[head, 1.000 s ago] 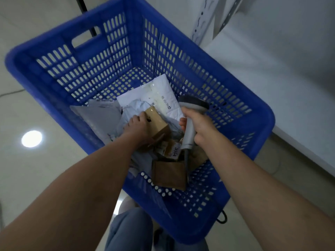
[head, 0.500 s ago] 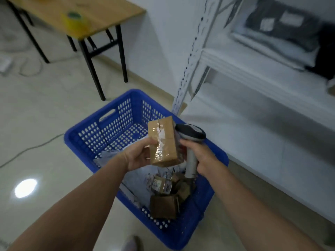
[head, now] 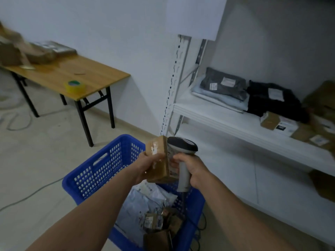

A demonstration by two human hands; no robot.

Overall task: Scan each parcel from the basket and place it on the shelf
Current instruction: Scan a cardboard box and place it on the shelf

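One parcel point(head: 161, 170) in left hand point(head: 145, 165), long axis upright, label facing scanner point(head: 182, 147)

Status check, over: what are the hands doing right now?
Left hand grips cardboard box. Right hand grips scanner, beside box. Nothing between box and shelf.

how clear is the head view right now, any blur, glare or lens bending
Head view: dim, flat light, soft overall; the pile at the far end of the table is smeared by blur; tape on the cardboard box in the left hand shows white glare patches; the wide lens bows the shelf upright; the scanner in the right hand reads fairly clearly.
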